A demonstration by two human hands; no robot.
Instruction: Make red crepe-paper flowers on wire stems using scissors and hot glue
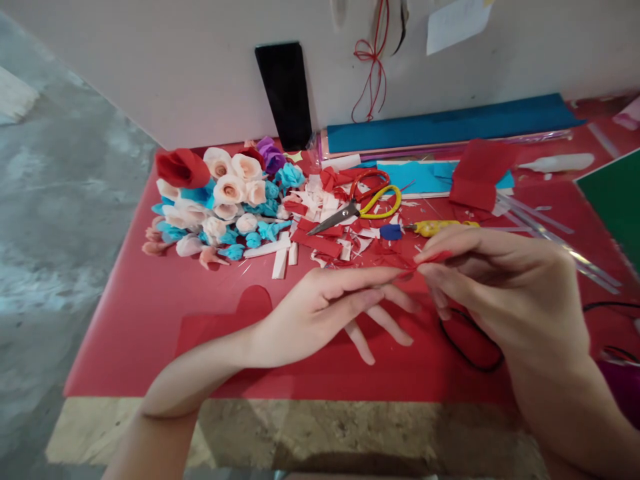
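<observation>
The head view shows the right hand (pixel 520 290) with thumb and index finger pinched together on a small, narrow red paper piece (pixel 440 258) above the red tabletop (pixel 125 347). Its long axis runs nearly left to right, rising slightly rightward; its left end meets the index fingertip of the left hand (pixel 315 313), whose other fingers spread apart. I cannot tell whether that hand grips it.

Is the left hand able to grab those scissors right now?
Probably yes: the scissors lie beyond the left hand, on paper scraps, and nothing seems to cover them.
</observation>
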